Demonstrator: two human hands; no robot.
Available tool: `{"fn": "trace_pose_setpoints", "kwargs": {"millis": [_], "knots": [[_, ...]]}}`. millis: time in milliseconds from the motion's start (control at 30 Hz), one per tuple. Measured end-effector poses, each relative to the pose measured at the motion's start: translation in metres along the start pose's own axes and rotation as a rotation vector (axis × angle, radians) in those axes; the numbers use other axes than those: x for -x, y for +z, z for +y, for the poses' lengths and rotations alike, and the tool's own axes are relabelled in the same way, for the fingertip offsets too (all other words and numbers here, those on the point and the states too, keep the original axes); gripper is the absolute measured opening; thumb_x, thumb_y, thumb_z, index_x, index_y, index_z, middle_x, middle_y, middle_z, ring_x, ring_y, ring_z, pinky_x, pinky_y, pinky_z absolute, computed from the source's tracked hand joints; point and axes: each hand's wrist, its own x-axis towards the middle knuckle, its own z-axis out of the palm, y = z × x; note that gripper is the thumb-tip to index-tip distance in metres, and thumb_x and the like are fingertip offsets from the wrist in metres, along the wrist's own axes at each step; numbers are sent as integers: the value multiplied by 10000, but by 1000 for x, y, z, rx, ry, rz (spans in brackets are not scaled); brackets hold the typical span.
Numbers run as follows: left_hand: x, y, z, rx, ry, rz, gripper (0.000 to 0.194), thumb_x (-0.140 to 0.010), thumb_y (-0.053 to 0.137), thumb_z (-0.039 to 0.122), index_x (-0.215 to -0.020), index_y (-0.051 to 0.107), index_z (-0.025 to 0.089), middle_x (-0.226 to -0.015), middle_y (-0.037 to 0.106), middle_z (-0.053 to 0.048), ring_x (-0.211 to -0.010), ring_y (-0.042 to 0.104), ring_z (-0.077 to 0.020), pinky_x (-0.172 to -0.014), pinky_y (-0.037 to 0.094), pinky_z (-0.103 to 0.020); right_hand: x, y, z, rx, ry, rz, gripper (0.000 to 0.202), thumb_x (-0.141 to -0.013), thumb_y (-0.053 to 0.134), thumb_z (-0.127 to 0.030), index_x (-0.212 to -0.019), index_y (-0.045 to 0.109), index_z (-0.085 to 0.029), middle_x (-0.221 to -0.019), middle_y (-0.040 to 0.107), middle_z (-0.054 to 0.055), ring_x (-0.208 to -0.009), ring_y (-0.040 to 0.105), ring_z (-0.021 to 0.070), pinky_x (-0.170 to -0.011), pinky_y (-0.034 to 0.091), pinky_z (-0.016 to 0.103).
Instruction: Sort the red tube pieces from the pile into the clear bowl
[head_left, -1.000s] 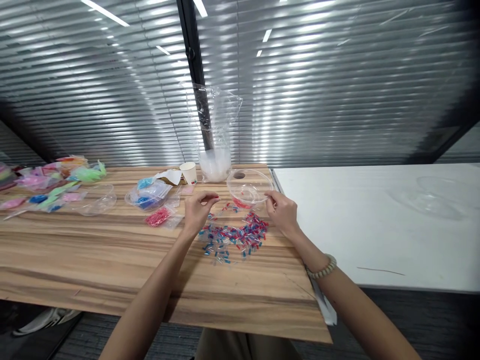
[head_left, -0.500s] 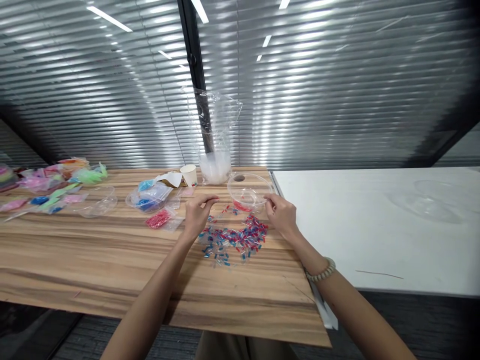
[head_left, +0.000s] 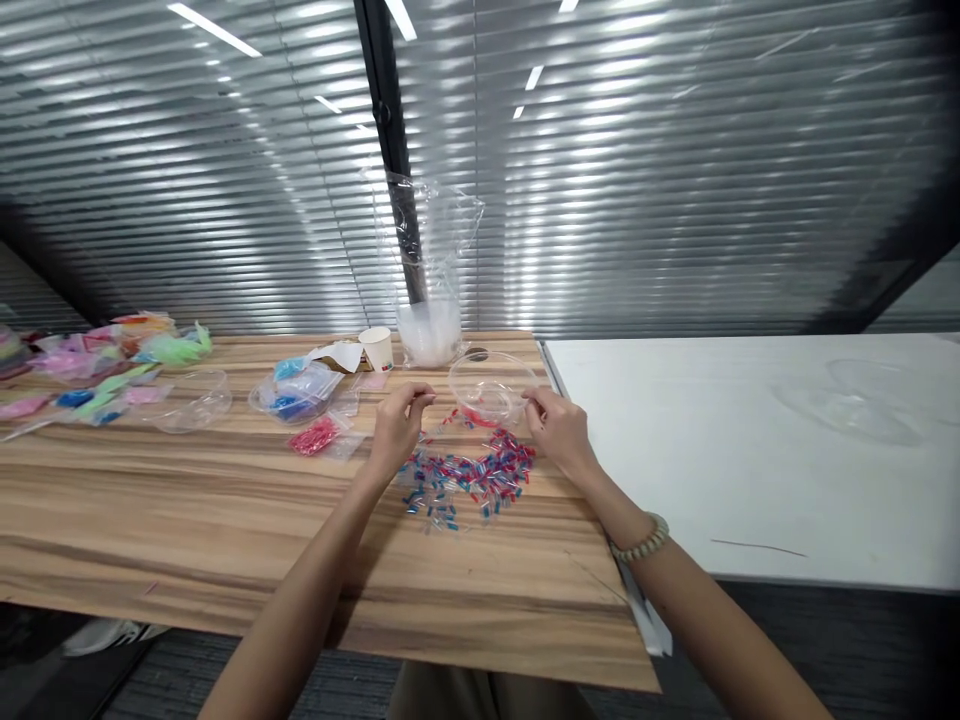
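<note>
My left hand (head_left: 403, 420) is pinched closed, thumb against fingers, above the left side of a spread of small red, blue and clear tube-like pieces (head_left: 480, 475). Whatever lies in the pinch is too small to make out. Opposite it, my right hand (head_left: 559, 430) is also pinched closed, close to the right rim of a clear round plastic container (head_left: 491, 385). I cannot tell whether these fingers grip the rim or something thin. Red pieces (head_left: 474, 417) show at the container's near side.
A packet of red pieces (head_left: 315, 436), a clear dish with blue packets (head_left: 292, 395), a paper cup (head_left: 376, 348) and a clear bag with white contents (head_left: 430, 335) stand behind. Colourful packets (head_left: 97, 370) lie far left. A white table (head_left: 720, 470) adjoins on the right.
The clear container has shifted slightly left, and my right hand a little left too. My left hand has risen slightly, still pinched. A shoe now shows at lower left.
</note>
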Motion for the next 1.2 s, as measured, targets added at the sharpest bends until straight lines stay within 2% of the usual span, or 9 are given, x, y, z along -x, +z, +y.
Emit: {"fn": "trace_pose_setpoints", "kwargs": {"millis": [200,467,833,1200], "knots": [[1,3,-2,3,79,-15,121,-846,467,202,-794,571,172,-784,640,-22,-751,585,-133,-711,454,-242,0,0,0,-2,-7,-22,236,-795,428,-160,-866,652,-181,-824,701,41,-710,639,184,-629,451,271],[1,1,3,-15,121,39,111,-845,505,203,-781,589,170,-773,645,-19,-742,586,-128,-695,457,-240,0,-1,-1,-7,-3,-65,235,-801,436,-155,-884,655,-177,-842,701,46,-741,643,185,-658,455,269],[0,2,2,38,167,103,80,-828,540,164,-803,615,173,-780,653,-13,-746,595,-125,-658,473,-233,-2,-8,-8,53,2,-240,242,-804,447,-156,-919,659,-184,-823,698,41,-712,632,176,-629,416,246],[1,5,2,38,216,78,88,-831,550,168,-803,634,165,-780,651,-24,-749,598,-128,-683,475,-247,-2,-7,-8,24,-31,-234,233,-806,447,-145,-905,655,-182,-835,702,34,-714,630,172,-619,397,244]]}}
